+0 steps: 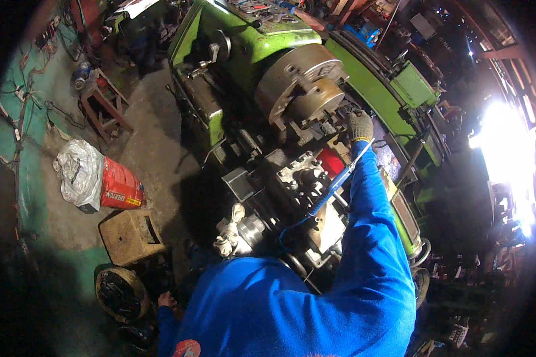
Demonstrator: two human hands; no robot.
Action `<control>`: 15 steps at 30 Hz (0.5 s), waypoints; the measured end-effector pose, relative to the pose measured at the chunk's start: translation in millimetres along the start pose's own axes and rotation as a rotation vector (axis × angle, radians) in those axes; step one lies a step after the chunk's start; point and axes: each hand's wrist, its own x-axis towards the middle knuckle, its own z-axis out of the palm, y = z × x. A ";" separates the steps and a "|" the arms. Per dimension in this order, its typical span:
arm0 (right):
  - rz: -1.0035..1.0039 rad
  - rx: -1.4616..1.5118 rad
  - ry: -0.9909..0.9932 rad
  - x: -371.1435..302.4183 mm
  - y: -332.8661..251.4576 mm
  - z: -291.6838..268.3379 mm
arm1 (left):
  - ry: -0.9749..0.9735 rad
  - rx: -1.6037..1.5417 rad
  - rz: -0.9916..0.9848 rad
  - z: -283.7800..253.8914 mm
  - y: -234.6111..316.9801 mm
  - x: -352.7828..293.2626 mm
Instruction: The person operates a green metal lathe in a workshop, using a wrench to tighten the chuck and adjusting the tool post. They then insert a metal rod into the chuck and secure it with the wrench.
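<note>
Across a green lathe (238,53), my right hand (360,126) in a grey knitted glove reaches up to the end of a round metal workpiece (318,100). The workpiece sits in the jaws of the large chuck (295,74). The gloved fingers look curled, but what they hold, if anything, is hidden. Along my right forearm runs a slim blue tool (333,187) with a pale tip and a blue cord. My bare left hand (167,300) hangs low at the left, in shadow beside a round container (122,294). Its fingers are too dark to read.
Below the chuck are the tool post (307,172) and a red piece (330,162). White cloth (229,232) is tied round a machine part. A tan stool (131,237), a red and white sack (119,181) and a small wooden stand (104,107) are at the left.
</note>
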 end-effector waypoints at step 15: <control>-0.100 -0.090 0.010 1.6 -28.8 -12.2 | -0.018 -0.077 -0.046 4.3 2.6 14.1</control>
